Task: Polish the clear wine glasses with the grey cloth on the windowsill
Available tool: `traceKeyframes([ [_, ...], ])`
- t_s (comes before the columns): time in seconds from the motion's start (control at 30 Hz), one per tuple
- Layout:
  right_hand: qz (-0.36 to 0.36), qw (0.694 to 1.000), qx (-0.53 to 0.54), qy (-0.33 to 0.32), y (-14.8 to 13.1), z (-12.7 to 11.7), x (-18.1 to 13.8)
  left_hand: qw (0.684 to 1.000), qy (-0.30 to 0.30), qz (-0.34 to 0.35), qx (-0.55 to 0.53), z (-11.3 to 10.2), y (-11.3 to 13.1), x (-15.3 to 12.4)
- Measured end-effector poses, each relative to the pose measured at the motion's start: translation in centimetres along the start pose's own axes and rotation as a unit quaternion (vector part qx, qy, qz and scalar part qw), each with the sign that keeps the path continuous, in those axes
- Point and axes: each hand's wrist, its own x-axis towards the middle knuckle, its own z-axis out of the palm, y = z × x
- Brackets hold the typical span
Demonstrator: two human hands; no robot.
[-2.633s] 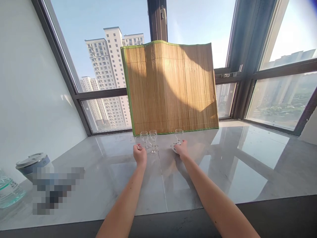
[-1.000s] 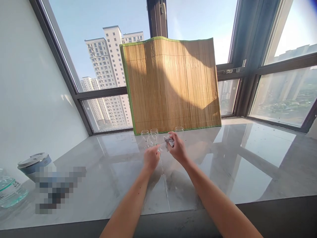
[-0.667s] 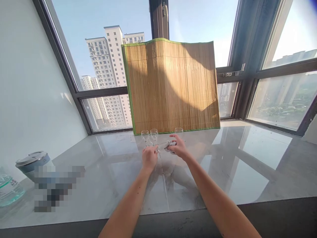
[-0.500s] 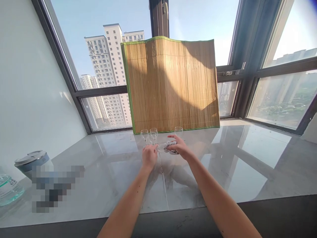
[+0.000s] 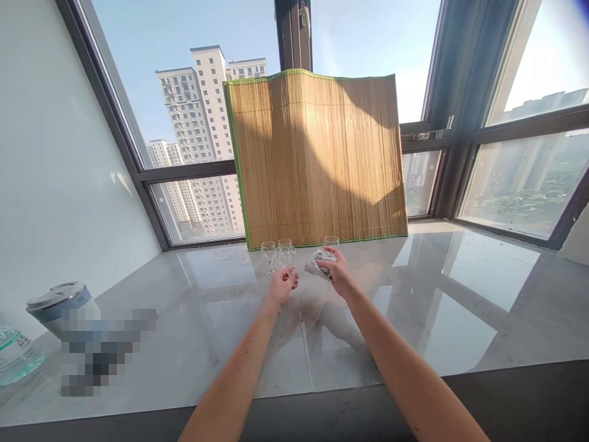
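Observation:
My left hand is closed, thumb and fingers pinching a small clear stemmed glass; its outline is faint and overlaps the glasses behind. In my right hand is a bunched grey-white cloth, held a little to the right of that glass and apart from it. Just beyond my left hand a stemmed glass stands upright, with another glass close to its right. Behind my right hand stands one more glass, its lower part hidden by the fingers.
A bamboo mat with green edging leans against the window behind the glasses. At the left of the glossy grey ledge are a lidded cup, a clear bottle and a blurred-out patch. The ledge's front edge runs below my forearms.
My right hand has drawn the cloth up and away from the glass in my left hand, and its fingers have closed more around the cloth. My left hand has turned slightly.

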Motion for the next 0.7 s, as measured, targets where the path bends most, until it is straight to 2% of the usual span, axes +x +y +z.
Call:
traceKeyframes([
  [0.2, -0.018, 0.989, -0.117, -0.088, 0.8, 1.6, -1.4, 0.997, -0.067, 0.005, -0.036, 0.8, -0.3, -0.3],
  [0.3, -0.013, 0.987, -0.121, -0.102, 1.0, 1.7, -1.6, 0.998, -0.057, 0.015, -0.001, 1.0, -0.7, -0.2],
  [0.53, 0.038, 0.990, -0.056, -0.123, 1.3, 1.8, -1.8, 0.994, -0.044, 0.091, 0.036, 1.3, -1.6, 0.1],
  [0.7, 0.049, 0.990, -0.085, -0.104, 1.9, 2.0, -1.7, 0.981, -0.037, 0.142, 0.125, 1.8, -1.9, -0.6],
])
